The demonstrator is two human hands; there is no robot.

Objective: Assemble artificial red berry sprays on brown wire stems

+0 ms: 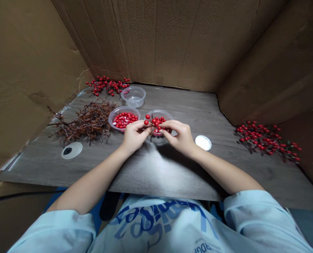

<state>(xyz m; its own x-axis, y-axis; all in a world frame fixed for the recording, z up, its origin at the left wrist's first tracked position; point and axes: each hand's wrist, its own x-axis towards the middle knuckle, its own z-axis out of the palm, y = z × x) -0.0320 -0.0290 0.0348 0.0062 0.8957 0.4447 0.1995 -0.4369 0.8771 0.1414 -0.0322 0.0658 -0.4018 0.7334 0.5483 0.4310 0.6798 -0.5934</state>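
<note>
Between my hands is a thin brown twig with several red berries [146, 122] on it. My left hand [135, 136] pinches the twig between thumb and fingers. From the other side, my right hand [179, 135] has its thumb and forefinger closed at a red berry by the twig. Both hands are held over the near rim of a clear plastic bowl [160, 112], which has red berries in it and is partly hidden. Left of it, touching or nearly so, stands a second clear bowl [111, 117] full of loose red berries, some with white spots.
A heap of bare brown twigs [93, 121] lies at left, with a white lid [72, 150] before it. Berry branches lie at back left [107, 86] and right [267, 138]. An empty clear bowl [134, 98] stands behind; a small white dish [203, 142] sits right. Cardboard walls [172, 42] enclose the table.
</note>
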